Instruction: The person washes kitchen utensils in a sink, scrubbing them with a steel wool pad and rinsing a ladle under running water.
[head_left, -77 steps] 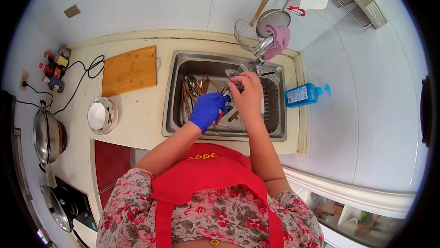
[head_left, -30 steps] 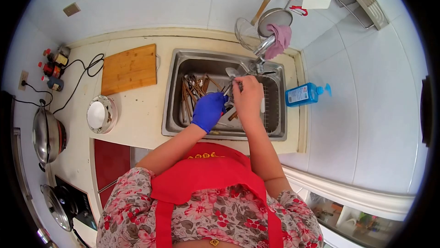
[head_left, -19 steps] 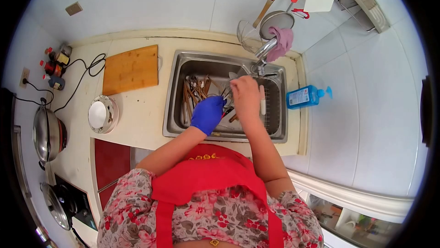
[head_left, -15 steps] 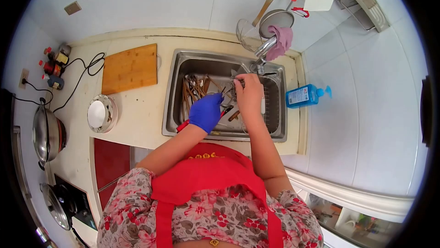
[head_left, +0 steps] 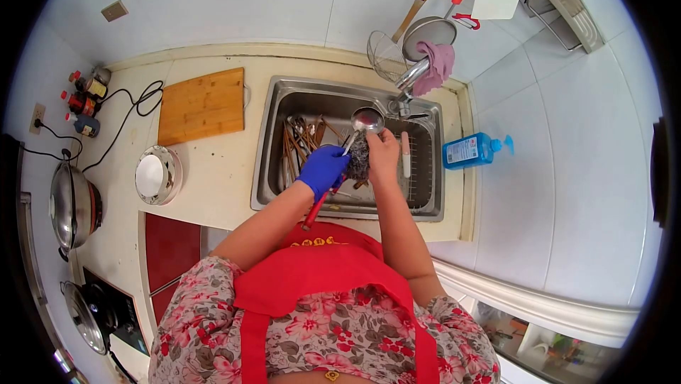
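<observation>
Over the steel sink (head_left: 264, 164), my left hand (head_left: 324, 169) in a blue glove is closed round a ladle with a red handle (head_left: 316, 212). The ladle's round metal bowl (head_left: 367, 121) points toward the faucet. My bare right hand (head_left: 383, 157) is closed on a dark steel-wool scrubber (head_left: 359, 157), its fingertips at the ladle's bowl. Brown chopsticks (head_left: 289, 150) and metal cutlery lie in the sink to the left of my hands. A wire rack and a pale-handled utensil (head_left: 406, 155) are on the sink's right side, partly hidden.
The faucet (head_left: 413, 75) with a purple cloth (head_left: 434, 68) stands behind the sink. A blue soap bottle (head_left: 469, 150) is at the right. On the left counter are a cutting board (head_left: 201, 106), stacked bowls (head_left: 157, 174), bottles (head_left: 84, 103) and a lidded pan (head_left: 71, 206).
The ladle's bowl has come into clear view near the faucet, and its red handle now sticks out over the sink's front edge. The dark scrubber shows more; my right hand has moved slightly down.
</observation>
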Tool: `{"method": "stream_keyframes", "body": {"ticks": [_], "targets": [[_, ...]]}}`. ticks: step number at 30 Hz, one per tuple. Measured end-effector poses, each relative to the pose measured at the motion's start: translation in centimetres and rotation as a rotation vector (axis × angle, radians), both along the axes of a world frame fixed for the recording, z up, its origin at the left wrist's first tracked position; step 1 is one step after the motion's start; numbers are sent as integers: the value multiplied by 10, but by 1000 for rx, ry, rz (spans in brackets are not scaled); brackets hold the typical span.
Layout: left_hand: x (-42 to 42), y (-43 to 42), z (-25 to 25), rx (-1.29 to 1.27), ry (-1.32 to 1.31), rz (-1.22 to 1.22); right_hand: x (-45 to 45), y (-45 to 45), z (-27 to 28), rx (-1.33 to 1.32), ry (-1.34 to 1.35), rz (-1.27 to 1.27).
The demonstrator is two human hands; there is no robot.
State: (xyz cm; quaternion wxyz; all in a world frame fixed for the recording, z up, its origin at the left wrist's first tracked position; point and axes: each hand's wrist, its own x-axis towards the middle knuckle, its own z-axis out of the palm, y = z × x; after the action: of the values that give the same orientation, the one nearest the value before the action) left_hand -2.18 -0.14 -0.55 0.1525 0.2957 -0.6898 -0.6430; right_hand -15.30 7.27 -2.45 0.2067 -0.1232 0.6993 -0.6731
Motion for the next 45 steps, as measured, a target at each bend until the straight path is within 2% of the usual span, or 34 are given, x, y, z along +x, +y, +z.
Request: {"method": "stream_keyframes", "body": {"ticks": [1,4,8,10,12,14,15,17,18,20,22,26,29,31,33,34,36,37,38,39,40,42,43,45], "targets": [[1,-1,10,494,14,-58,0,1,2,-94,-165,41],[-1,0,6,515,58,-11,-1,4,1,-164,-252,64],[0,-3,12,491,5,23,-8,9,3,-197,-241,2],[1,-3,14,510,-28,22,-9,13,19,-388,-501,-213],[0,-1,13,503,-33,37,-16,16,19,-441,-568,-168],[-1,1,12,496,-38,53,-20,15,17,-590,-768,-219],[-1,3,12,498,-32,68,-15,14,19,-591,-767,-219],[-2,3,9,499,-26,82,4,7,24,-558,-582,1],[-3,3,6,460,-24,83,8,5,22,-559,-581,1],[-5,4,-4,422,-24,86,13,1,17,-387,-449,91],[-4,8,-11,88,-62,38,17,-4,21,-326,-410,5],[-1,12,-16,88,-119,30,6,-3,11,-148,-228,35],[2,11,-26,-122,-76,17,-3,0,7,-7,-81,85],[3,12,-20,-248,-161,0,-9,4,11,67,-9,128],[5,12,-26,-330,-141,16,-15,8,20,427,409,210],[6,12,-29,-410,-122,34,-17,9,26,427,408,210],[8,11,-32,-479,-120,20,-20,11,39,666,677,362],[9,11,-31,-547,-119,7,-19,10,46,666,676,363],[10,9,-30,-546,-119,7,-18,10,52,711,784,419],[10,7,-22,-581,-250,-91,-17,10,54,755,893,474],[10,5,-18,-614,-381,-188,-18,9,51,755,893,475],[13,9,-21,-642,-433,-257,-20,4,41,753,1200,699],[15,11,-24,-671,-484,-327,-20,1,36,753,1200,697],[15,8,-38,-657,-420,-273,-21,-5,27,749,1352,819]]}}
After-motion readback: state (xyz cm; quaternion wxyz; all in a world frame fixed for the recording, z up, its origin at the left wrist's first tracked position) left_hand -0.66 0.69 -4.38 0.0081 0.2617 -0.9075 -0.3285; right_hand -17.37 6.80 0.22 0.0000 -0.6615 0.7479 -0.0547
